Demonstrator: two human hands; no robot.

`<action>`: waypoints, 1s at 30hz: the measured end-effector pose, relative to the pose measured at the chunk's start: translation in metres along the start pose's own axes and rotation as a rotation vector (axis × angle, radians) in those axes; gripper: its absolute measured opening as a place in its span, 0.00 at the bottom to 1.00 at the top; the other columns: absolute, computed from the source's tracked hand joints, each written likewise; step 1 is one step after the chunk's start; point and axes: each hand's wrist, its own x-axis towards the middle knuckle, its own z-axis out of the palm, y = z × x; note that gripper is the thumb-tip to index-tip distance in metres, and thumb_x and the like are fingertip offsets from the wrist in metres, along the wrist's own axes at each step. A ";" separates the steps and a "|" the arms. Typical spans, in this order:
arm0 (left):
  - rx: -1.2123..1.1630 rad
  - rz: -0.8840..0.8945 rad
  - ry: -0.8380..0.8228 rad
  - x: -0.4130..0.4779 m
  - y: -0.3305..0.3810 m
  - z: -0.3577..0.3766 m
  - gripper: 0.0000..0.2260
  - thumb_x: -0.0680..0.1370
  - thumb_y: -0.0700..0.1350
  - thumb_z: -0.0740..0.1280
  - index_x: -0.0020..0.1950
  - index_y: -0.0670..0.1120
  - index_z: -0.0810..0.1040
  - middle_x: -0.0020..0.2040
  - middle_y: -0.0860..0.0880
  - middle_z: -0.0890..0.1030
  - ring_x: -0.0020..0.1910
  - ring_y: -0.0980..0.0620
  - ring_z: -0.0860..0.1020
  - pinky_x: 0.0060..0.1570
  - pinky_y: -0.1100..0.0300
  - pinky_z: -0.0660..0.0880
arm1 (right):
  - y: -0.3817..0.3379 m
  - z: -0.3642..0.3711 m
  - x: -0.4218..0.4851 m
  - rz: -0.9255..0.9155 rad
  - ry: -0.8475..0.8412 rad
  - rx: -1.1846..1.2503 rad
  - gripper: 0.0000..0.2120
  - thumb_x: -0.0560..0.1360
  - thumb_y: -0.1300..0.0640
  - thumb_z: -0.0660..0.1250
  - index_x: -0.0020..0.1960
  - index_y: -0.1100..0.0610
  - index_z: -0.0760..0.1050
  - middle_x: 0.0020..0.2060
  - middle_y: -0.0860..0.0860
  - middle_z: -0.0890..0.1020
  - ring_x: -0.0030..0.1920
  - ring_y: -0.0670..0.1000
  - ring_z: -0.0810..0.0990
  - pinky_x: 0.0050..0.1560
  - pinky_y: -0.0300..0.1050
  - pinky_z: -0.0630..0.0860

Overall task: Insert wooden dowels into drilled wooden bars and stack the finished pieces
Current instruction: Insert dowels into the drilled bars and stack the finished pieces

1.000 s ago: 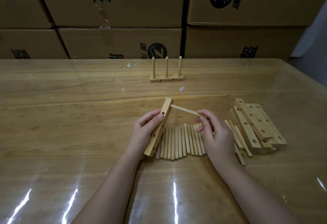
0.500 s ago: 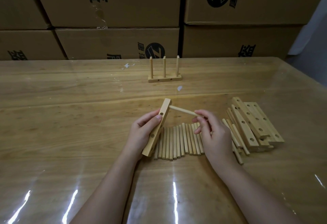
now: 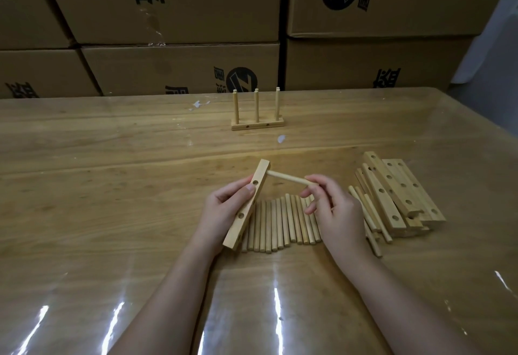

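My left hand (image 3: 224, 208) grips a drilled wooden bar (image 3: 246, 206), held tilted above the table with its far end raised. A wooden dowel (image 3: 286, 178) sticks out sideways from the bar's far end. My right hand (image 3: 333, 211) pinches the dowel's free end between thumb and fingers. Under my hands lies a row of several loose dowels (image 3: 280, 222). A finished piece (image 3: 257, 123), a bar with three upright dowels, stands farther back on the table.
A pile of drilled bars (image 3: 400, 194) with a few loose dowels beside it lies to the right of my right hand. The table (image 3: 112, 186) is glossy wood. Stacked cardboard boxes (image 3: 168, 4) form a wall behind it.
The dowel's tip has gone a little deeper into the bar's end hole. Both hands hold nearly the same place; the camera has shifted slightly.
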 end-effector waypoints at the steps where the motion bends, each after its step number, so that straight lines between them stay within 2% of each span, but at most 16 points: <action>1: 0.002 0.003 -0.001 0.000 0.000 0.000 0.10 0.76 0.43 0.68 0.55 0.51 0.83 0.48 0.52 0.85 0.43 0.60 0.82 0.37 0.69 0.75 | 0.000 0.000 0.000 0.012 -0.004 0.006 0.10 0.78 0.63 0.60 0.56 0.57 0.77 0.39 0.45 0.82 0.33 0.43 0.79 0.30 0.34 0.74; 7: 0.006 0.015 -0.008 -0.001 0.001 0.001 0.10 0.76 0.42 0.67 0.56 0.51 0.82 0.47 0.54 0.85 0.42 0.62 0.82 0.37 0.70 0.75 | -0.003 -0.002 0.000 0.060 -0.013 0.063 0.09 0.77 0.63 0.60 0.55 0.58 0.77 0.38 0.46 0.81 0.38 0.43 0.80 0.38 0.41 0.79; 13: 0.004 0.013 -0.003 -0.001 -0.001 -0.001 0.09 0.75 0.44 0.68 0.53 0.53 0.83 0.45 0.53 0.86 0.39 0.61 0.82 0.35 0.70 0.75 | -0.002 -0.002 -0.001 0.084 -0.032 0.088 0.09 0.78 0.62 0.60 0.54 0.55 0.76 0.38 0.46 0.81 0.40 0.42 0.80 0.41 0.43 0.79; 16: 0.004 -0.005 0.011 0.001 0.000 -0.001 0.10 0.70 0.50 0.70 0.50 0.56 0.85 0.43 0.52 0.85 0.38 0.59 0.81 0.34 0.68 0.75 | -0.003 -0.001 0.000 0.076 -0.046 0.087 0.10 0.78 0.59 0.60 0.57 0.53 0.75 0.39 0.44 0.81 0.41 0.42 0.81 0.41 0.41 0.79; 19: -0.054 -0.013 0.035 0.004 0.000 -0.005 0.13 0.68 0.53 0.70 0.50 0.54 0.85 0.41 0.50 0.84 0.38 0.54 0.80 0.36 0.61 0.75 | -0.006 -0.001 -0.001 0.061 -0.043 0.066 0.17 0.79 0.49 0.54 0.66 0.51 0.67 0.43 0.41 0.80 0.41 0.41 0.79 0.40 0.36 0.76; 21: -0.110 0.011 0.065 0.006 0.001 -0.007 0.12 0.69 0.53 0.69 0.49 0.52 0.85 0.40 0.50 0.83 0.37 0.54 0.80 0.36 0.61 0.77 | -0.006 -0.004 -0.001 0.071 0.020 0.068 0.18 0.80 0.51 0.52 0.68 0.53 0.64 0.43 0.41 0.78 0.39 0.43 0.77 0.39 0.37 0.74; 23: -0.168 0.024 0.105 0.009 0.000 -0.008 0.12 0.69 0.52 0.68 0.49 0.50 0.85 0.36 0.50 0.82 0.32 0.56 0.79 0.30 0.64 0.76 | -0.004 -0.007 -0.001 0.125 0.055 0.051 0.16 0.80 0.53 0.52 0.67 0.54 0.65 0.41 0.43 0.76 0.37 0.46 0.75 0.35 0.40 0.73; 25: -0.196 0.025 0.127 0.011 0.000 -0.008 0.15 0.72 0.51 0.67 0.53 0.44 0.82 0.32 0.49 0.80 0.28 0.56 0.77 0.26 0.65 0.73 | -0.002 -0.008 0.000 0.180 0.024 -0.050 0.17 0.80 0.55 0.53 0.67 0.55 0.66 0.44 0.46 0.77 0.40 0.46 0.75 0.41 0.45 0.74; 27: -0.215 0.021 0.132 0.012 -0.002 -0.009 0.13 0.76 0.47 0.65 0.55 0.40 0.80 0.30 0.48 0.79 0.26 0.55 0.76 0.25 0.65 0.72 | -0.002 -0.008 0.001 0.188 -0.052 -0.263 0.17 0.79 0.58 0.56 0.67 0.55 0.67 0.51 0.51 0.75 0.51 0.50 0.74 0.54 0.49 0.71; 30: -0.226 0.016 0.127 0.013 -0.002 -0.009 0.12 0.80 0.45 0.62 0.57 0.39 0.79 0.29 0.48 0.79 0.26 0.55 0.76 0.25 0.65 0.73 | -0.003 -0.008 0.000 0.121 -0.138 -0.686 0.19 0.74 0.58 0.62 0.66 0.53 0.70 0.55 0.53 0.72 0.56 0.52 0.70 0.58 0.50 0.64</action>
